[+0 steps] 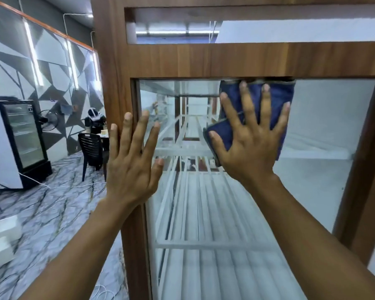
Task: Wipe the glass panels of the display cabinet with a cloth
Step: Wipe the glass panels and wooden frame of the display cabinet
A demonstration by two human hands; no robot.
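The right hand (249, 146), fingers spread flat, presses a blue cloth (277, 98) on the glass panel (316, 135), up by the top of the wooden frame (204, 59). The left hand (132, 161) lies flat with fingers spread at the panel's left edge.

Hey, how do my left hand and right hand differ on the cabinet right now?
The right hand presses a blue cloth flat against the glass panel; the left hand is bare. The right hand sits higher, near the panel's top edge; the left hand lies lower, across the wooden frame and the glass edge. Both have fingers spread straight.
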